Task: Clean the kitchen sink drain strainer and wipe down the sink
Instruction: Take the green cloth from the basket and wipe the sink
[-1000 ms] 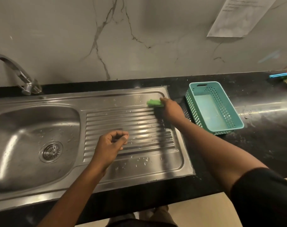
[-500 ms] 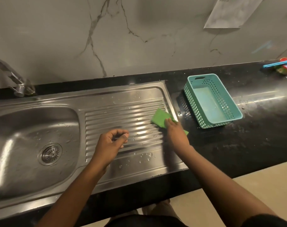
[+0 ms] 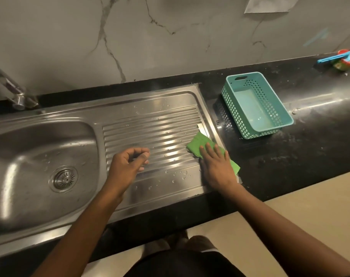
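Note:
A steel sink (image 3: 30, 148) with a ribbed drainboard (image 3: 150, 132) lies in a black counter. The round drain strainer (image 3: 64, 178) sits in the basin floor. My right hand (image 3: 218, 166) presses flat on a green scrub cloth (image 3: 198, 144) at the drainboard's right edge, fingers spread over it; part of the cloth sticks out past the wrist side. My left hand (image 3: 128, 164) hovers over the middle of the drainboard, fingers curled loosely, holding nothing I can see. Water drops dot the steel.
A teal perforated basket (image 3: 256, 104) stands on the black counter (image 3: 309, 136) just right of the sink. The tap (image 3: 10, 88) rises at the back left. A red and green item with a blue stick (image 3: 343, 60) lies at the far right. A marble wall is behind.
My right hand has dragged the green cloth from the drainboard's far right corner toward me along its right edge. My left hand has stayed over the drainboard.

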